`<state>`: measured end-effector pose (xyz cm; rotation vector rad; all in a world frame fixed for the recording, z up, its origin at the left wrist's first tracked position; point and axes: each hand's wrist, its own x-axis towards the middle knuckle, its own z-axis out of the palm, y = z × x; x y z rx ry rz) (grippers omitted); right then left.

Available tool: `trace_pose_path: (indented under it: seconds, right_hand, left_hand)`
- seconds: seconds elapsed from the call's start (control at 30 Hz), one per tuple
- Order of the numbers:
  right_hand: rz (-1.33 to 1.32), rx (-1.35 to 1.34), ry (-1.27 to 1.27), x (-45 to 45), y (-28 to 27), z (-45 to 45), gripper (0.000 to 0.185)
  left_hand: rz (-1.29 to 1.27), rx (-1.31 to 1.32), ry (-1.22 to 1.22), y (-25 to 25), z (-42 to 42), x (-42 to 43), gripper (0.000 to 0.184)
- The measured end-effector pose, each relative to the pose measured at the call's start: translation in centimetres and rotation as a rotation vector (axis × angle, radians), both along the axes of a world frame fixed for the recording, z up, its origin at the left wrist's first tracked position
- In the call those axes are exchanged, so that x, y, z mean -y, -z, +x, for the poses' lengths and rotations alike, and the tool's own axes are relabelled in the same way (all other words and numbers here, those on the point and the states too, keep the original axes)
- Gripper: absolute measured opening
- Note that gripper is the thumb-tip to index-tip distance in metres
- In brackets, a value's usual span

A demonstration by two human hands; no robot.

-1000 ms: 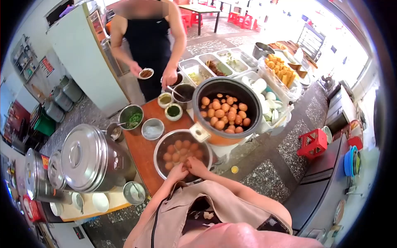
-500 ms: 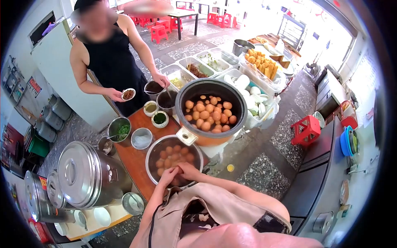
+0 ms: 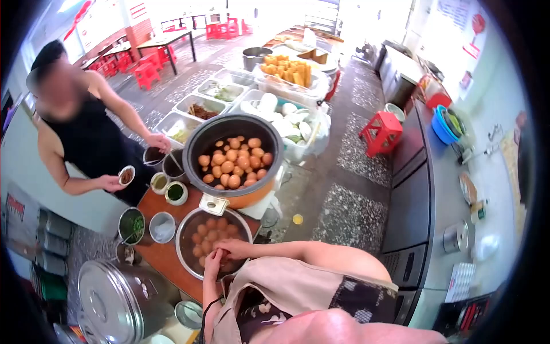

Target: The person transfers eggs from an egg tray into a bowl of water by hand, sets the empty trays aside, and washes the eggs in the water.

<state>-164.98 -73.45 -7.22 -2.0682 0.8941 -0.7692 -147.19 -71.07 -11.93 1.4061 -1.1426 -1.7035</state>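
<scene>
Both of my hands meet over the near part of a steel bowl of brown eggs in liquid. My left hand points upward with its fingers curled in. Coming from the right, my right hand presses its closed fingers against the left one. Whatever they hold between them is hidden. Right behind the bowl stands a big dark-rimmed pot with an orange body, holding many brown eggs in dark liquid.
Across the counter, a person holds a small bowl of brown food and a utensil in a container. Sauce jars, a bowl of greens and a large lidded pot stand left. Fried dough sticks lie behind.
My view has swung to the right, so the counter sits further left in the picture. My hands stay together over the bowl, with only a small shift of the fingers.
</scene>
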Motion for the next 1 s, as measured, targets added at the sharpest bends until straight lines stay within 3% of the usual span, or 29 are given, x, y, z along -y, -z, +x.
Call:
trace_pose_path:
  seconds: [0.07,0.17,0.27,0.4,0.73,0.9,1.0]
  right_hand:
    - [0.131,0.024,-0.09,0.1,-0.2,0.1,0.039]
    - [0.249,0.086,-0.053,-0.2,-1.1,0.0,0.041]
    - [0.197,0.111,-0.032,0.1,-0.9,-0.1,0.042]
    - [0.236,0.084,-0.034,0.2,-1.0,-0.1,0.043]
    - [0.242,0.032,0.021,0.6,-1.2,-0.1,0.049]
    - [0.233,0.038,-0.018,0.8,-0.6,0.0,0.051]
    - [0.137,-0.013,-0.005,0.6,-0.3,0.1,0.054]
  left_hand:
    - [0.001,0.12,-0.04,-0.4,0.1,-0.1,0.034]
    - [0.028,0.051,-0.037,0.7,0.5,0.3,0.035]
    - [0.024,0.081,-0.004,-1.2,0.2,0.1,0.035]
    - [-0.041,0.01,-0.041,0.0,0.5,-0.1,0.036]
    - [0.113,-0.084,-0.048,-2.8,0.4,-0.2,0.032]
    - [-0.013,0.018,-0.053,-1.9,0.5,-0.3,0.032]
    - [0.087,-0.016,-0.06,-2.4,0.2,-0.4,0.032]
